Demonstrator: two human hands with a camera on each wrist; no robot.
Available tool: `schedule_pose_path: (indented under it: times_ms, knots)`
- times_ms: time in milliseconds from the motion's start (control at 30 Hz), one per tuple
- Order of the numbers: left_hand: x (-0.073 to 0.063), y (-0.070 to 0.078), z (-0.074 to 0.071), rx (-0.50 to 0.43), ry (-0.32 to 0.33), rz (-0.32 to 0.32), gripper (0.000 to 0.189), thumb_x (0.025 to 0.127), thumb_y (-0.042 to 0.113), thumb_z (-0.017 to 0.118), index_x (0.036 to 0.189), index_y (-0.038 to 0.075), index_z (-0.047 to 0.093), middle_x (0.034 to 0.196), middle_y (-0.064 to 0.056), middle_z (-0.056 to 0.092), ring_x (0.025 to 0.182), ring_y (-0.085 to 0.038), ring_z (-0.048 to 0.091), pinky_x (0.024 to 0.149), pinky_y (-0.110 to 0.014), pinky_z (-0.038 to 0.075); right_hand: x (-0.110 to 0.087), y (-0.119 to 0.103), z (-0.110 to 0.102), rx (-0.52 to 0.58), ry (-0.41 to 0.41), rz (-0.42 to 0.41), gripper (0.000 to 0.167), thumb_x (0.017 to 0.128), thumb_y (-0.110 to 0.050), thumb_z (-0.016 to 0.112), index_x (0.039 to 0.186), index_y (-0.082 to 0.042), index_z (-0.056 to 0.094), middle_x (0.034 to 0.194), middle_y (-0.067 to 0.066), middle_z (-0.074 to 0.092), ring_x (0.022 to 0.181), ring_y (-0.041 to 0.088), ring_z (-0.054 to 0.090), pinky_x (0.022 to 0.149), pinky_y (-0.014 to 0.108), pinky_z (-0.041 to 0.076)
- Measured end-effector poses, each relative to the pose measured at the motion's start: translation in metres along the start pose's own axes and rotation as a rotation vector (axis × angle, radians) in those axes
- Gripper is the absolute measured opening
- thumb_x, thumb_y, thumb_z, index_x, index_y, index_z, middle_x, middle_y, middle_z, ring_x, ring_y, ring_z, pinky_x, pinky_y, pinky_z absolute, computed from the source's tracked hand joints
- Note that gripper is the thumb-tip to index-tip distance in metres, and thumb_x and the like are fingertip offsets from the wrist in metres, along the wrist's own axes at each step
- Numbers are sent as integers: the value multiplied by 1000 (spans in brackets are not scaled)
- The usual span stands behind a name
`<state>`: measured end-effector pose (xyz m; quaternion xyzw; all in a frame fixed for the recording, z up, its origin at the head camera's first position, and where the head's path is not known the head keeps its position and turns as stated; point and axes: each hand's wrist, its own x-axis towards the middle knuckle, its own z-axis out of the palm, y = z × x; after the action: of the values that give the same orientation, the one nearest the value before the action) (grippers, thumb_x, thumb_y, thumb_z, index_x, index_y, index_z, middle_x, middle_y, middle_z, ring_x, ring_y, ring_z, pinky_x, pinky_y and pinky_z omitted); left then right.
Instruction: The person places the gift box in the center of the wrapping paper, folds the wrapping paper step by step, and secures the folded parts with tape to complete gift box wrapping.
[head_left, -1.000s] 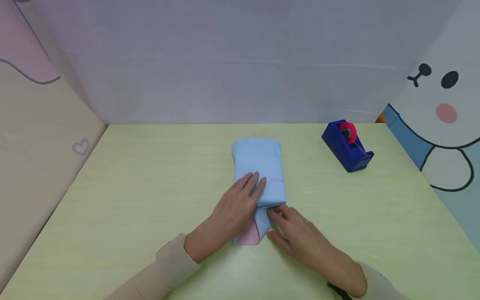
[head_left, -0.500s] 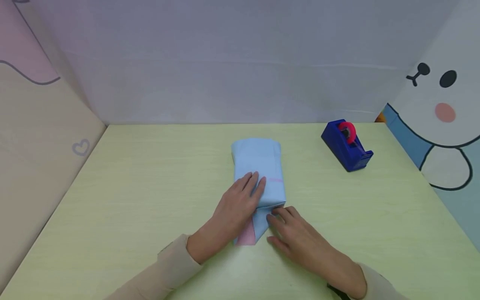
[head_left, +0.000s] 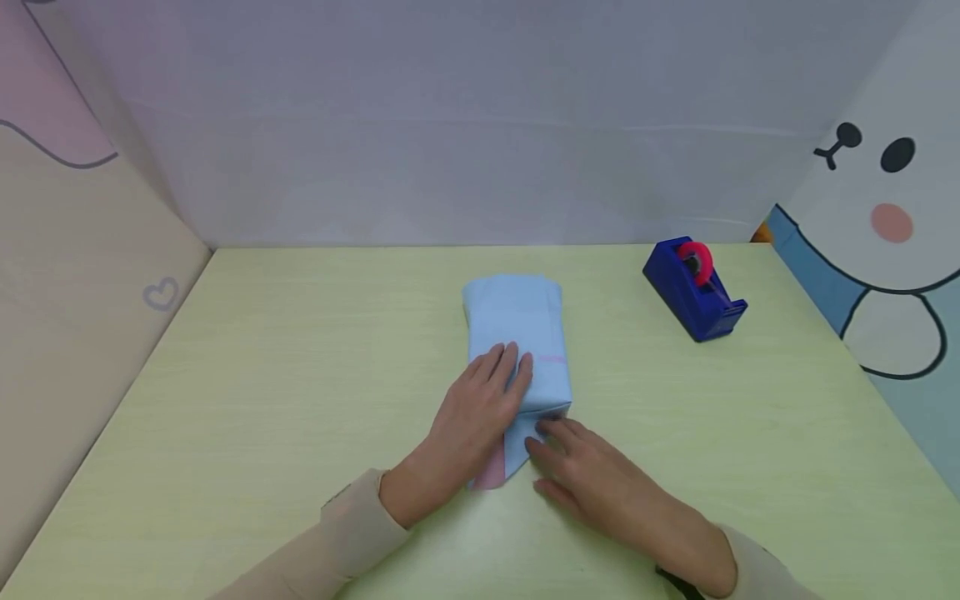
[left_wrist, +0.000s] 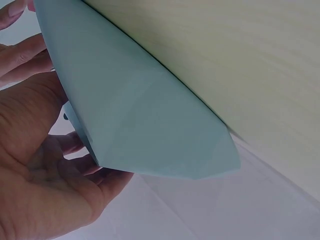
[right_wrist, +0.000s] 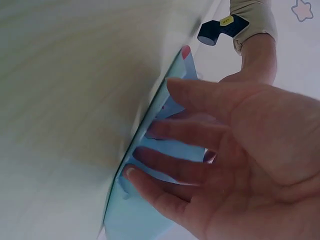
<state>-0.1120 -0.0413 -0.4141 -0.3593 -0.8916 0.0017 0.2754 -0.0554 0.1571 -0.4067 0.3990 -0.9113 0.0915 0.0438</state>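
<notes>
A package in light blue paper [head_left: 517, 308] lies mid-table, its flattened paper flap [head_left: 517, 447] pointing toward me. Part of the flap shows a pink patch [head_left: 491, 472]. My left hand [head_left: 474, 421] rests across the package's top, fingers extended. In the left wrist view, one blue side face [left_wrist: 135, 110] of the package stands beside that hand. At the flap's right edge, the extended fingers of my right hand [head_left: 592, 479] touch the paper just below the package's near end. The right wrist view shows those fingertips [right_wrist: 131, 171] against the blue paper.
A dark blue tape dispenser [head_left: 693, 300] with a red tape core stands at the back right. Pale walls enclose the table [head_left: 300, 350] at the back and sides. A cartoon figure [head_left: 892, 250] is printed on the right wall.
My right fingers have shifted slightly left and toward me along the flap. The flap's right edge has moved inward, and the visible pink patch is narrower. My left hand stays on the package.
</notes>
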Motion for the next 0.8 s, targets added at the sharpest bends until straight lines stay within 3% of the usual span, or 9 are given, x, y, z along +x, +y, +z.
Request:
schedule_pose_path:
  times_ms: [233, 533, 800]
  knots:
    - [1, 0, -3, 8, -64, -1, 49, 89, 7, 80, 135, 3, 63, 135, -18, 63, 125, -32, 60, 104, -37, 50, -4, -8, -4, -74, -110, -34, 45, 94, -25, 77, 133, -6, 66, 135, 20, 59, 122, 42, 59, 99, 51, 52]
    - [1, 1, -2, 31, -30, 4, 47, 89, 4, 79, 133, 2, 63, 132, -19, 64, 123, -32, 61, 103, -36, 50, -10, -15, -5, -80, -221, -27, 45, 98, -24, 71, 142, -17, 63, 144, 21, 54, 129, 42, 55, 102, 49, 51]
    - [1, 1, -2, 29, -50, -7, 46, 91, 3, 77, 134, 2, 63, 134, -18, 63, 124, -31, 60, 104, -38, 49, -13, -16, -6, -20, -290, -7, 47, 101, -24, 67, 147, -24, 58, 149, 28, 48, 135, 43, 51, 104, 51, 49]
